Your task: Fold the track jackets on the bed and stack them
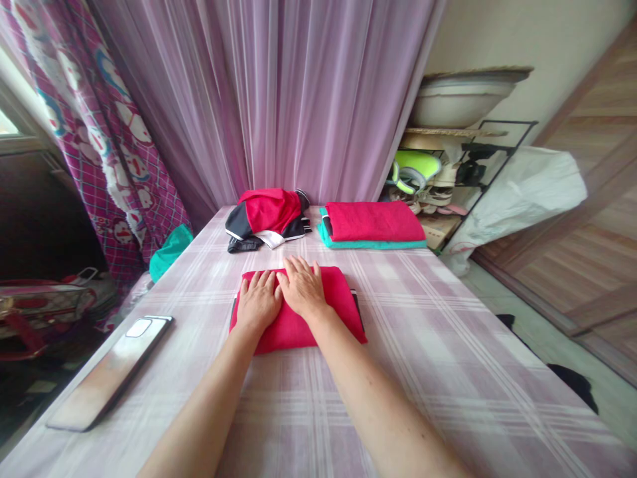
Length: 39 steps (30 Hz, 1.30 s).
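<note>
A folded red garment with dark, white-edged trim showing at its sides lies flat on the checked tablecloth. Both palms rest on its top. My left hand is on the left part, fingers stretched forward. Beside it, my right hand lies flat nearer the middle, its fingers reaching the far edge; the thumbs almost meet. Behind to the left sits a loosely heaped red, black and white garment. To the right of that heap is a neat stack with a folded red garment over a folded teal one.
A phone lies face down near the table's left edge. Purple curtains hang behind the table. On the right stand a rack with shoes, a large basin and a white bag. A teal cloth is at the left edge.
</note>
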Motion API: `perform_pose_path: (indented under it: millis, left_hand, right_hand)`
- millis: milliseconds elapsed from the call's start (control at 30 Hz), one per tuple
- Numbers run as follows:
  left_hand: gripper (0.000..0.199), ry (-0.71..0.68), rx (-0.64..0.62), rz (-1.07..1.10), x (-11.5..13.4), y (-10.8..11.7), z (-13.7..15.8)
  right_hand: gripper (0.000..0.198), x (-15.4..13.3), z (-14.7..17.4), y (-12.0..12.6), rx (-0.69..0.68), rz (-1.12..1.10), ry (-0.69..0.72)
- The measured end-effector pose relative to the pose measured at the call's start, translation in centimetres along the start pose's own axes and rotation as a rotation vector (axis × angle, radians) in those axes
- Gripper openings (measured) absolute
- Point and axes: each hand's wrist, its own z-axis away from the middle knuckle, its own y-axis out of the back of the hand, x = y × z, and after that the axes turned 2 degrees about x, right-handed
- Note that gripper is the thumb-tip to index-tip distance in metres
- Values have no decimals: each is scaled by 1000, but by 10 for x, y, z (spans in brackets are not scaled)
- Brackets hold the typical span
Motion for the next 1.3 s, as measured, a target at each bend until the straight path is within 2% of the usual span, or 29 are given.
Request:
perform_pose_path:
  millis: [67,133,567,1100,1300]
  left_hand:
    - [51,-3,30,-22,0,-1,0]
    - [51,-4,36,-29,-1,-2,1]
    - [52,65,-38,11,-6,0,3]
    - [56,130,-86,-83,-2,3,3]
    - [56,135,-79,-88,-1,3,3]
  right_hand:
    - [52,17,6,0,-133,52,-29]
    - [53,30,12,0,-179,106,-51]
    - [51,67,42,9,-36,287,-11]
    - [48,68,45,8,17,246,25]
    - [48,66,44,10,-5,243,20]
